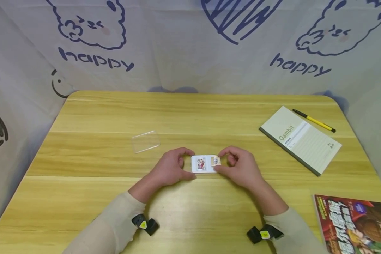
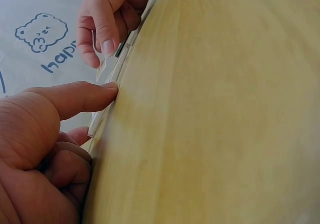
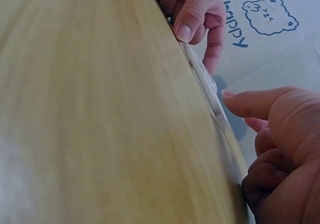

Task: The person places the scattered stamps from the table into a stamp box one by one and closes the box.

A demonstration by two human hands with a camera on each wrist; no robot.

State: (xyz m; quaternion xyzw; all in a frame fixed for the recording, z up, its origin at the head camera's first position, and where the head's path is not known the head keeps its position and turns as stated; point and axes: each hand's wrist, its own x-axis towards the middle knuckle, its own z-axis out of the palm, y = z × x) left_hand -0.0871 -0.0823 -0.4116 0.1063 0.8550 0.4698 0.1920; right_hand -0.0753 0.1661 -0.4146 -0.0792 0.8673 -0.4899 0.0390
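Observation:
A small white rectangular case (image 1: 208, 169) lies flat on the table between the two hands. My left hand (image 1: 172, 166) holds its left end, thumb at the near edge and index finger at the far edge. In the case's left half sits a small picture card (image 1: 201, 163) with a colourful figure. My right hand (image 1: 241, 165) pinches a small tan card (image 1: 215, 161) with a round print, over the case's right half. From the left wrist, this thin card (image 2: 101, 69) looks tilted beneath the right fingertips. A clear plastic cover (image 1: 146, 141) lies behind the left hand.
A Gambit notebook (image 1: 300, 141) lies at the right, a yellow and black pen (image 1: 317, 121) behind it. A colourful magazine (image 1: 355, 225) covers the near right corner. A white printed curtain (image 1: 177, 46) hangs behind the wooden table (image 1: 92, 151).

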